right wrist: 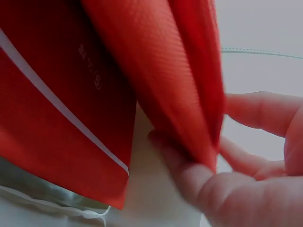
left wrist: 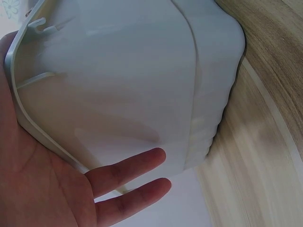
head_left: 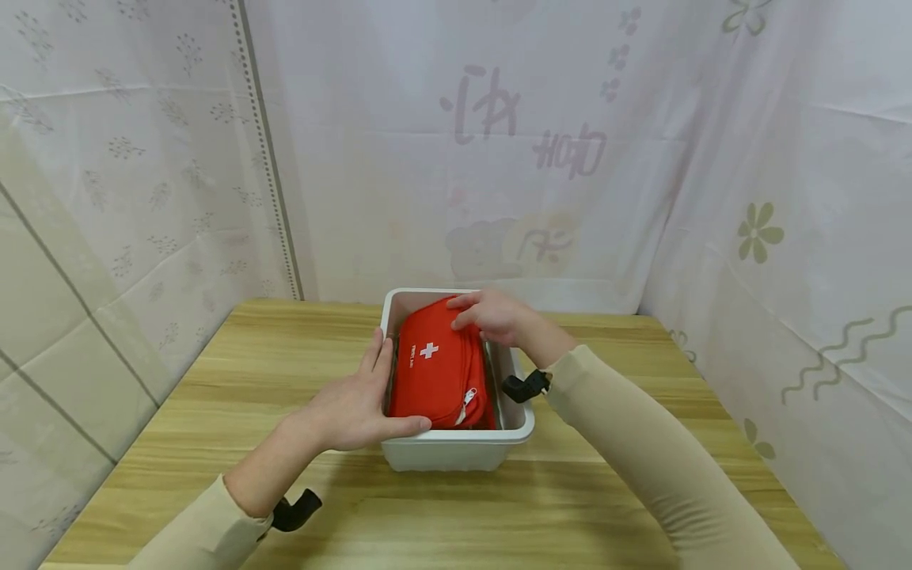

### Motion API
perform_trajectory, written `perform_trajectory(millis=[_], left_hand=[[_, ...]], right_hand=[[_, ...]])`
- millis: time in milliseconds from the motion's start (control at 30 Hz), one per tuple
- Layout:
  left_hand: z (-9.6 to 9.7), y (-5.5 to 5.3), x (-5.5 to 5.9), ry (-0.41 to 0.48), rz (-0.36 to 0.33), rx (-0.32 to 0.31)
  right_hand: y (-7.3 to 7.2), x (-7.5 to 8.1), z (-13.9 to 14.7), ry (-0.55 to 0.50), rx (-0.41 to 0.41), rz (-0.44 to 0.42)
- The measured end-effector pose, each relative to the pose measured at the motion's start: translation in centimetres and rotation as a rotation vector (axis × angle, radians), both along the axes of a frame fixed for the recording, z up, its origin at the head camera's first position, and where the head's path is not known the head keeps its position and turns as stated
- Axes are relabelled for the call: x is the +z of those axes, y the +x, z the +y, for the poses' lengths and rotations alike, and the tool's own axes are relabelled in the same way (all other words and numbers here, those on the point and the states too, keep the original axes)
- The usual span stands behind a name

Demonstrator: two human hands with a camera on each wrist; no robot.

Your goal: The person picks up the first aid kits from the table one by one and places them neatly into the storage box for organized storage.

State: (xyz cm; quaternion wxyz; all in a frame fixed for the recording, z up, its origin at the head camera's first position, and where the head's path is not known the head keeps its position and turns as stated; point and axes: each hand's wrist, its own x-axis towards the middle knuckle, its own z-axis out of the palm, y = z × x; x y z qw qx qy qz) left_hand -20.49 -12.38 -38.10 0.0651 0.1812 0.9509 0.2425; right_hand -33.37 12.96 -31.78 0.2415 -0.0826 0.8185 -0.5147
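Observation:
A red first-aid pouch (head_left: pixel 427 372) with a white cross and a zip sits tilted inside a white plastic bin (head_left: pixel 457 435). My right hand (head_left: pixel 495 315) holds the pouch by its upper right edge; in the right wrist view its thumb and fingers pinch the red fabric (right wrist: pixel 156 61). My left hand (head_left: pixel 356 408) rests on the bin's near left corner, thumb along the front rim and fingers straight at the left rim. In the left wrist view, two fingers extend beside the bin's outer wall (left wrist: pixel 123 85).
Under the pouch in the right wrist view lies a red flat item (right wrist: pixel 71 137) with a white stripe. The bin stands on a wood-grain table (head_left: pixel 299 340), with patterned white curtains (head_left: pixel 399 158) behind and at both sides.

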Motion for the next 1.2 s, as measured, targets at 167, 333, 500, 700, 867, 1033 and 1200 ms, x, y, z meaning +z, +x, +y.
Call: perform_trajectory(millis=[167,333,500,700,867,1033,1200], left_hand=[[-0.1,-0.1,0.0,0.005,-0.001,0.004],[-0.2,-0.2,0.0,0.01,-0.006,0.011],[-0.1,-0.2,-0.1,0.008,-0.002,0.012],[0.0,-0.2,-0.2,0.009,0.0,0.013],[-0.1,-0.2,-0.2,0.031,-0.025,0.011],[-0.6,-0.2,0.0,0.076,-0.057,-0.015],[-1.4,-0.6,1.1,0.101,-0.051,-0.044]], right_hand=[[0.5,0.3,0.1,0.017,-0.023,-0.039],[0.5,0.7,0.3,0.011,-0.006,-0.047],[0.4,0.9,0.6,0.014,0.008,-0.056],[0.6,0.9,1.4,-0.007,0.008,-0.065],[1.4,1.5,2.3,-0.029,0.033,-0.039],[2.8,2.2,3.7,-0.038,0.059,0.021],[4.5,2.3,5.9,0.003,0.069,0.127]])
